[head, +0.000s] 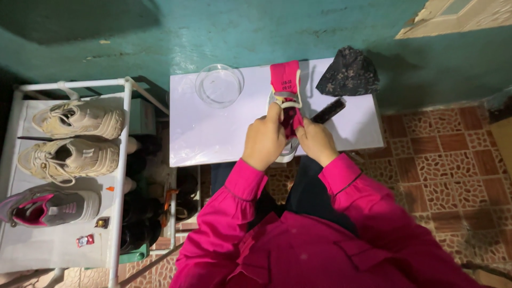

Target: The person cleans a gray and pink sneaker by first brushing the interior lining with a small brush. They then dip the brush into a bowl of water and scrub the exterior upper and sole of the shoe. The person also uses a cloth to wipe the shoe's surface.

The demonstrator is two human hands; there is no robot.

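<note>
**shoe_nerd:** Left hand (265,140) is clamped around a grey-and-pink shoe (286,114) at the near edge of the white table (213,133), thumb up along the side of it. Right hand (317,141) is pinching the same shoe from the other side, fingers tucked into the opening. Both sleeves are bright pink.

**lurker42:** So where's the shoe sitting exactly?

**shoe_nerd:** Roughly mid-table, toe pointing at the far teal wall (240,26), heel end hanging just over the near edge between the two hands. Its pink tongue (285,78) is flipped up and back, so you see the underside.

**lurker42:** Anything else on the table?

**shoe_nerd:** Clear glass bowl (219,84) at the far edge, left of the shoe and not touching it. Dark flowery cloth (349,72) bunched up far right. A dark flat thing (328,110) lies just right of the shoe, close to the right hand; can't tell what it is.

**lurker42:** And off to the left?

**shoe_nerd:** White shoe rack (120,160), well apart from the hands. Top shelf holds two beige sneakers (80,118) (72,157) and a grey-and-pink sneaker (50,206) nearest, the same colours as the one being held. Floor on the right is patterned brown tile (442,160).
</note>
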